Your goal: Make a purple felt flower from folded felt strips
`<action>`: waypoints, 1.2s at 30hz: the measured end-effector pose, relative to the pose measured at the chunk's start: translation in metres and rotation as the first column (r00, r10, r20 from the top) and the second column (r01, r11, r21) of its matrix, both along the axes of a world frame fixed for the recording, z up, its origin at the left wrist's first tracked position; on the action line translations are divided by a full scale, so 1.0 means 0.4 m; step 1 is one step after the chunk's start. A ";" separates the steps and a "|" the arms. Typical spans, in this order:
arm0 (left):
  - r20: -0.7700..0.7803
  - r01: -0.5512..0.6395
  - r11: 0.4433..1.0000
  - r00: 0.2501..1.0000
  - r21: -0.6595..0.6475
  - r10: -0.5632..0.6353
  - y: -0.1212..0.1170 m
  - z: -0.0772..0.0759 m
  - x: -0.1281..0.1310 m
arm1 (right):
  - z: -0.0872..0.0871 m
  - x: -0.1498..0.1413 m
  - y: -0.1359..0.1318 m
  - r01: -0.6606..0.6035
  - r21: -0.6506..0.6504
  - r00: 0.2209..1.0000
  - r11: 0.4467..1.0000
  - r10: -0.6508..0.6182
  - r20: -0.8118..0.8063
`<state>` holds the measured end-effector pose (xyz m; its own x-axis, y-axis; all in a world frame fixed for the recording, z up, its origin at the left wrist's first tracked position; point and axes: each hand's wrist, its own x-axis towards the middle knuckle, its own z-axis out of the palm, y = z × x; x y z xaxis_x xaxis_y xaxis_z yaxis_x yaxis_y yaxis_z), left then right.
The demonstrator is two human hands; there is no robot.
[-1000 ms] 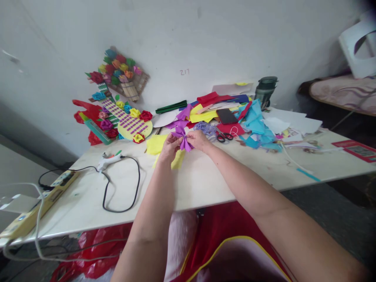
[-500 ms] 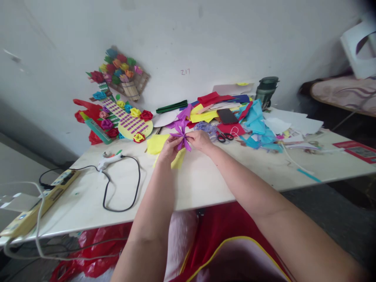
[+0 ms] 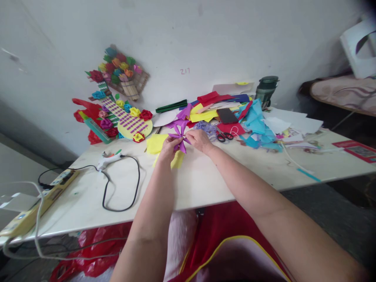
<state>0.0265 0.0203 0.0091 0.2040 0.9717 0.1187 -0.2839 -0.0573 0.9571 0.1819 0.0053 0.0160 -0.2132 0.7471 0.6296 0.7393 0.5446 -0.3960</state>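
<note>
A purple paper flower (image 3: 181, 131) with several pointed petals is held above the table between my two hands. My left hand (image 3: 168, 149) pinches it from the lower left, its fingers closed on the petals. From the right, my right hand (image 3: 199, 140) is closed at the flower's edge near its centre; the fingertips meet the paper there. Yellow crepe paper (image 3: 155, 144) lies on the table under and beside my left hand. To the right of my right hand are black-handled scissors (image 3: 225, 137) and a tangle of pale purple string (image 3: 207, 128).
A glue gun (image 3: 110, 159) with a looped black cord lies at left, near a power strip (image 3: 55, 196). A flower-decorated paper guitar (image 3: 133, 123) and a glue bottle (image 3: 96, 129) lean at the back. Coloured paper, a phone (image 3: 227, 116) and a green bottle (image 3: 266, 92) lie behind.
The purple flower has turned a little between my fingers, so its petals point differently. Both hands stay in nearly the same place.
</note>
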 end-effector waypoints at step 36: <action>-0.072 0.011 0.998 0.997 -0.066 -0.016 0.012 0.006 -0.016 | 0.022 0.027 0.000 -0.030 0.106 0.981 0.994 0.009 0.194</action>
<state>0.0203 0.0253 0.0113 0.2227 0.9741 0.0397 -0.2142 0.0092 0.9767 0.1929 0.0053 0.0249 -0.3526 0.6715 0.6518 0.7847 0.5916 -0.1851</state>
